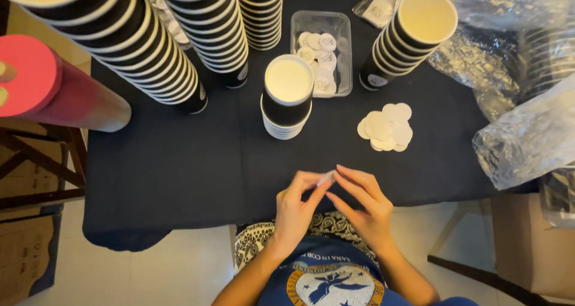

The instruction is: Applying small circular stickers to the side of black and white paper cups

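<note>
The bench (pixel 179 162) was covered with a dark cloth and crowded at its far side. Three tall leaning stacks of black paper cups (pixel 150 48) stood at the back left. A short stack of cups (pixel 286 99) stood in the middle, directly beyond the hands, and another tilted stack (pixel 407 36) stood at the back right. Between these two lay one clear plastic tray (pixel 323 51) with small white round stickers in it. A loose pile of round white paper discs (pixel 386 128) lay on the cloth to the right, near the short stack. Crumpled clear plastic wrapping (pixel 527 135) filled the right edge, and a red cylinder (pixel 54 87) lay at the left edge.

Near the front edge of the bench, the left hand (pixel 293 213) and the right hand (pixel 365 207) met above the cloth. Both pinched with their fingertips one small white sticker (pixel 326 177), thin and seen almost from its edge, so its print could not be made out. Nothing stood between the hands and the short stack.
</note>
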